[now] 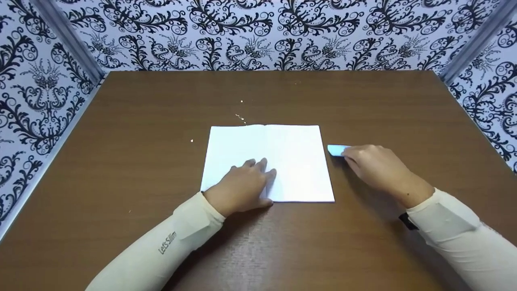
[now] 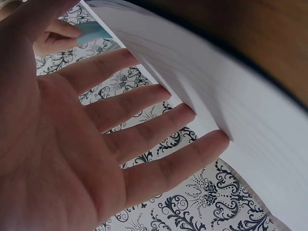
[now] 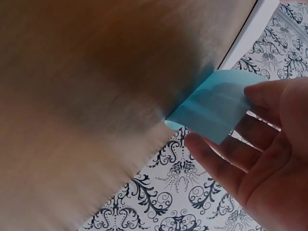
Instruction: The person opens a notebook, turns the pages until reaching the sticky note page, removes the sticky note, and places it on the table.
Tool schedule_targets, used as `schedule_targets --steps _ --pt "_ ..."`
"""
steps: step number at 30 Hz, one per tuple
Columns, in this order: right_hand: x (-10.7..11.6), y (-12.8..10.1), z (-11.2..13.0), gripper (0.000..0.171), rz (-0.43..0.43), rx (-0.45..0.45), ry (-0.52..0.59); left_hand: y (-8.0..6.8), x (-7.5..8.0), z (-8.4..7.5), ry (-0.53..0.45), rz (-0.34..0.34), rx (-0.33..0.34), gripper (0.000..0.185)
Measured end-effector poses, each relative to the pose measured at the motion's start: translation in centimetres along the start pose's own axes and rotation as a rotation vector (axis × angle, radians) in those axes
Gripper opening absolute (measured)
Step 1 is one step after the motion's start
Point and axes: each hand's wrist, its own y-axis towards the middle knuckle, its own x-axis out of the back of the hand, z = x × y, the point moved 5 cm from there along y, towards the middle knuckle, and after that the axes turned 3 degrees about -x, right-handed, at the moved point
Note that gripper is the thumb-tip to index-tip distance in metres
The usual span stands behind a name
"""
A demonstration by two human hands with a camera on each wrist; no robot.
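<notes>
Pale-blue card (image 1: 336, 150) pinched at its near end by the right hand (image 1: 373, 166), thumb and fingers (image 3: 216, 166) curled about it, lying flat on the tabletop (image 1: 121, 161) just beside the right edge of the white paper (image 1: 291, 157). Left hand (image 1: 242, 186) flat on the lower left part of that paper, fingers (image 2: 144, 103) straight and slightly spread, pressing down with the fingertips toward the middle fold. White paper opened flat near the centre of the brown wood-grain tabletop, a faint crease running down its middle, edges square to the front of the tabletop. Cream sleeves (image 1: 161, 246) covering both forearms down to the wrists, small grey lettering on the left one, a dark strap (image 1: 408, 221) showing at the right cuff. A few tiny pale specks (image 1: 241, 117) scattered on the wood just beyond the paper's far edge. Black-and-white scrollwork wallpaper (image 1: 258, 32) closing in behind and to both sides.
</notes>
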Motion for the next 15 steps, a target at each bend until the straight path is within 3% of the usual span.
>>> schedule_targets --steps 9,15 --pt "-1.2 0.3 0.2 0.016 0.152 -0.021 0.009 0.2 -0.2 0.2 -0.01 -0.001 0.003 0.07" --pt "-2.1 0.3 0.1 0.052 0.328 -0.073 0.005 0.4 -0.2 0.1 -0.008 0.006 0.003 0.07"
